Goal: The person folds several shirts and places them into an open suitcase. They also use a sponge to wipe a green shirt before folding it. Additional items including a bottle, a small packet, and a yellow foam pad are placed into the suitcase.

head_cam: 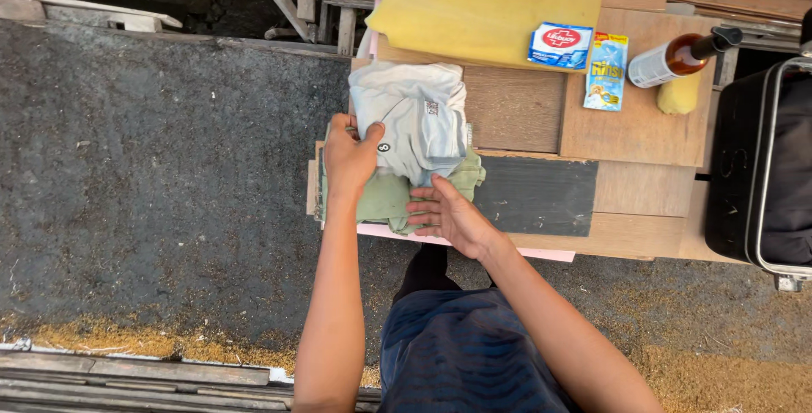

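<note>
Garment (414, 117) under left fingers (359, 135)

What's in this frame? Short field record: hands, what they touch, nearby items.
left hand: grips the edge of the light grey folded garment
right hand: flat, palm down, on the green garment
stack: grey garment lies on top of the green one
surface: patchwork wooden board table
nearby: yellow foam pad, blue-white packet, blue-yellow sachet, brown pump bottle lying down
right edge: black case
</note>
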